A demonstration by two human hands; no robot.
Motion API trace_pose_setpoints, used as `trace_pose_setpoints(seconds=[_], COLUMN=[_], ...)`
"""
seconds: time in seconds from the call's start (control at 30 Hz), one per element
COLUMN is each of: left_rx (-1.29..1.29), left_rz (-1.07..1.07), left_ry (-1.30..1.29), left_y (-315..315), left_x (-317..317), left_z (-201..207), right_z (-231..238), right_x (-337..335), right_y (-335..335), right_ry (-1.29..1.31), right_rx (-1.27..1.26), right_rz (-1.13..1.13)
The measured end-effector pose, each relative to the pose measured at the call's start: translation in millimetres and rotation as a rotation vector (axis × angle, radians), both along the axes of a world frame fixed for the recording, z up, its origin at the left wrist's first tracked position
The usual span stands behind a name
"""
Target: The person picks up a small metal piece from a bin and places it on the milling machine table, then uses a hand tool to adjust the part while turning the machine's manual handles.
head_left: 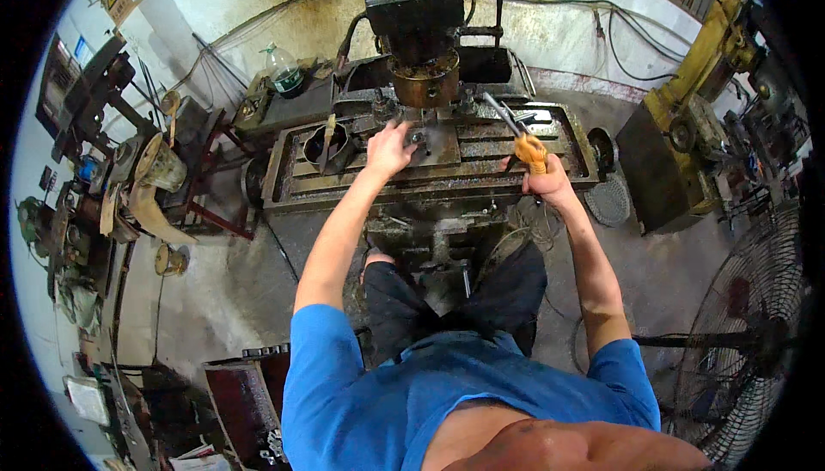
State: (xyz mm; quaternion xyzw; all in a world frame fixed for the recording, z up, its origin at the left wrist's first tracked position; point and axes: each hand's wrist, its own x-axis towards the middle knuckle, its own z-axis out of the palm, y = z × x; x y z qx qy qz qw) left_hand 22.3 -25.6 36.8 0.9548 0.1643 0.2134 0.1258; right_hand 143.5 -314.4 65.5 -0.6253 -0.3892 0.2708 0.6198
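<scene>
My left hand [391, 149] reaches onto the slotted machine table, its fingers bent and closed against a small dark metal part [418, 138]. What lies under the fingertips is hidden. Directly above, the round brownish spindle head [425, 80] of a milling machine hangs close to the hand. In my right hand [546, 180] is an orange-handled air blow gun [531, 153], with its metal nozzle tilted up and to the left over the table's right side. A dark pot [337, 155] with a brush-like stick in it stands left of my left hand.
Metal chips lie along the table [296, 186]. A large clear bottle [282, 71] stands at the back left. On the right are a yellowish machine [666, 157] and a big wire-caged fan [743, 333]. A bucket [163, 166] sits on the left, and a hose lies on the floor.
</scene>
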Motion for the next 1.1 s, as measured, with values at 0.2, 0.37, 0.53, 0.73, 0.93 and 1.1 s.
trace_pose_setpoints(seconds=[0.2, 0.37, 0.53, 0.73, 0.93, 1.1], left_rx=[0.144, 0.171, 0.125, 0.096, -0.060, -0.210], left_rz=[-0.140, -0.097, -0.073, -0.043, 0.303, 0.221], left_ry=[0.127, 0.081, 0.013, -0.026, -0.114, -0.009], left_y=[7.7, 8.8, 6.1, 5.2, 5.8, 18.3], left_x=[1.7, 19.5, 44.8, 69.4, 69.0, 71.3], left_z=[-12.8, -17.7, -24.1, -33.8, -37.0, -31.2], right_z=[-109.0, -88.4, -88.7, -64.6, -6.6, 124.3], right_x=[1.8, -31.2, -33.5, -36.6, -19.1, 63.0], right_y=[5.1, -2.8, -37.7, -54.7, -69.0, -63.9], right_ry=[-0.197, -0.501, -0.457, -0.465, -0.427, -0.888], right_rx=[-0.217, -0.819, -0.677, -0.614, -0.431, 0.051], right_rz=[-0.255, -0.387, -0.276, -0.258, -0.269, -0.610])
